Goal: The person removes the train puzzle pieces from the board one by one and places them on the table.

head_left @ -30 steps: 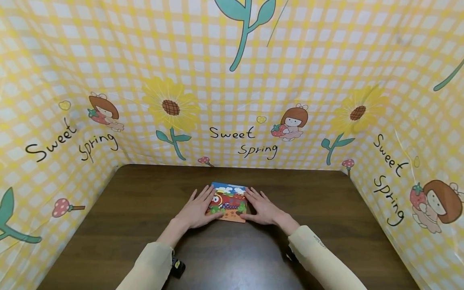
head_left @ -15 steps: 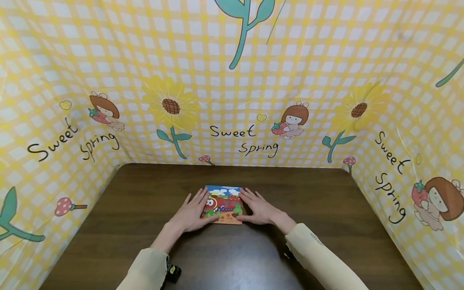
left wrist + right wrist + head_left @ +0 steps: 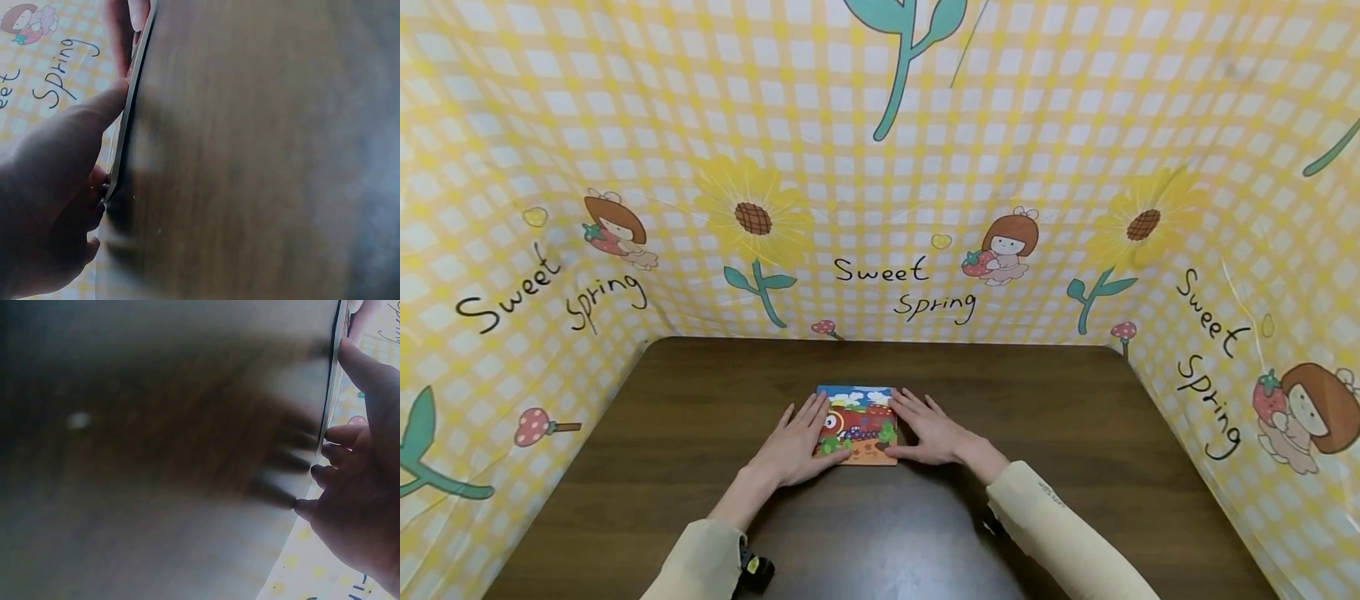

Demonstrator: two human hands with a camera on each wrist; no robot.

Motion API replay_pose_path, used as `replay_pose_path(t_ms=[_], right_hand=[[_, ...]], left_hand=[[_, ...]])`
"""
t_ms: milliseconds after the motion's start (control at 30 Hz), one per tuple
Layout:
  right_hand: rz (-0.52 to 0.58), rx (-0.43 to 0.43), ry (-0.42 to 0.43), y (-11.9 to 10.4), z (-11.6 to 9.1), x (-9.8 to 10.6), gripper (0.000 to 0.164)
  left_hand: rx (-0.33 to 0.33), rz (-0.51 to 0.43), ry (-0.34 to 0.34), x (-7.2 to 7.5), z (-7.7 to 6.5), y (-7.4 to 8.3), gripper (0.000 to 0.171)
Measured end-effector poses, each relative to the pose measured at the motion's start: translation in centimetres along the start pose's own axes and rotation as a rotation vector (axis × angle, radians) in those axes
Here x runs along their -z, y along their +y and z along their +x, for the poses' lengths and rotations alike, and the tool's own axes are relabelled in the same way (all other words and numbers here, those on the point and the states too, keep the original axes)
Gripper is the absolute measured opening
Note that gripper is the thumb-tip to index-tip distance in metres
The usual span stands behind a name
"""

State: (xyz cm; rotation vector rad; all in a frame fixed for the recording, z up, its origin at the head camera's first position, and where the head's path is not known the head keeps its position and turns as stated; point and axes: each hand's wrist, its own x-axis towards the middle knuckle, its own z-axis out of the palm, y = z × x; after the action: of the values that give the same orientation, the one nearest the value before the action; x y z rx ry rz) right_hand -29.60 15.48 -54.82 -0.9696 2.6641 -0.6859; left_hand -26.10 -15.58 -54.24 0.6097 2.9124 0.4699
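A thin square board with a bright cartoon picture in red, blue and green lies flat near the middle of the brown table. Along its left side rests my left hand, fingers straight and pointing away, thumb over the near left corner. My right hand mirrors it, with fingertips at the right edge and the thumb at the near right corner. From the left wrist view, the board's edge shows as a thin strip under the thumb. The right wrist view has the fingertips down at the tabletop beside the board.
The brown wooden table has rounded far corners. A yellow checked cloth printed with flowers and girls hangs behind it and along both sides. A small black device is strapped at the left wrist, below the sleeve.
Both hands have slid the board a little to the left and slightly nearer. It was slightly turned and now sits squarer to the table.
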Motion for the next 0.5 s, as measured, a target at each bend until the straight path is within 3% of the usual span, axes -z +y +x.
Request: replay_pose_path(t_ms=[267,500], right_hand=[[-0.030,-0.044,-0.040,-1.3,-0.1,0.9,0.095],[0.049,0.013,0.006,0.4,0.5,-0.3,0.105]], left_hand=[[0.011,0.008,0.006,0.1,0.0,0.1,0.109],[0.028,0.029,-0.002,0.0,-0.2,0.2,0.109]])
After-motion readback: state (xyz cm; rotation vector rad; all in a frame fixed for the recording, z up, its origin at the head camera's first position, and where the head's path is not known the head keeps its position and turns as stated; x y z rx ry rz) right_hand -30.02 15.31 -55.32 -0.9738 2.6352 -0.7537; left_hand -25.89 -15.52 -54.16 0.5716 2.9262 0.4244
